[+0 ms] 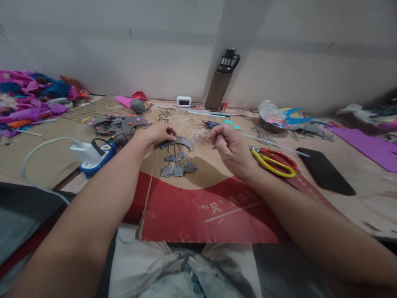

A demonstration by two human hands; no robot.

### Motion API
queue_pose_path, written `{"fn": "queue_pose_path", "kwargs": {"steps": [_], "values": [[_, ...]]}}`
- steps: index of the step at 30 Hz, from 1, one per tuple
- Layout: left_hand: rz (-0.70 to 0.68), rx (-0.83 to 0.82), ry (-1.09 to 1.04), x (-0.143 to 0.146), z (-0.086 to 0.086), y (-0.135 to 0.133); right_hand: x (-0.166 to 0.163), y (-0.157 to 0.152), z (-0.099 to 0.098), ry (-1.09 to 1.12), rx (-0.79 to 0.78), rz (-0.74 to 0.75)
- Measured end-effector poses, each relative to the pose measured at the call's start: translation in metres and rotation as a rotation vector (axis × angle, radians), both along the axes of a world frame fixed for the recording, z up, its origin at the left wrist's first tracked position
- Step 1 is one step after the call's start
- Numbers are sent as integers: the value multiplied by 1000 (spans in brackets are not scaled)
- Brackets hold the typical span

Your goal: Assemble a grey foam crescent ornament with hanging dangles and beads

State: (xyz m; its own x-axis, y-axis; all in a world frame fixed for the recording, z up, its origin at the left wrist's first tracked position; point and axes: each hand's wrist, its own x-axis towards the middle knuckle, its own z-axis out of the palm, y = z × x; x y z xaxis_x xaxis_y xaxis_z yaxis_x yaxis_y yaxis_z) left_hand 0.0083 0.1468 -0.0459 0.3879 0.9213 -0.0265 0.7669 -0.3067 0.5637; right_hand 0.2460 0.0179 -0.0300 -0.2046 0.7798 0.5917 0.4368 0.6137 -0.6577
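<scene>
On the cardboard [173, 215], grey flower-shaped pieces [178, 170] lie just below the grey curved band [181, 142]. The left hand [161, 133] pinches this band near its left end. The right hand [228, 145], apart from it, is curled closed; whether it holds something, I cannot tell.

Just this side of the right hand [231, 151], I can read “风” [214, 208] in quotation marks on the red cardboard [180, 215], more characters running towards the right forearm [285, 207]. Beyond the left hand [161, 132], the black writing [164, 115] on brown cardboard [182, 123] and the white clock's [184, 102] digits defeat me.
</scene>
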Motion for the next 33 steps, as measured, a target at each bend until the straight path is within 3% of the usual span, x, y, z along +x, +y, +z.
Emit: {"fn": "queue_pose_path", "kwargs": {"steps": [3, 8, 13, 16, 23, 33], "values": [[0, -2, -26, 1, 3, -3, 2, 1, 0, 87, -8, -3], [34, -50, -90, -3, 14, -10, 4, 10, -9, 11, 2, 33], [-11, -59, 113, -7, 27, -14, 3, 15, -15, -66, -31, 17], [-4, -71, 108, -5, 30, -17, 2, 15, -15, -99, -24, 20], [52, -127, -476, 6, 41, -34, 5, 23, -19, -37, -31, -30], [-15, 116, -1072, 20, 76, -55, -1, 34, -27, 199, -208, -29]]}}
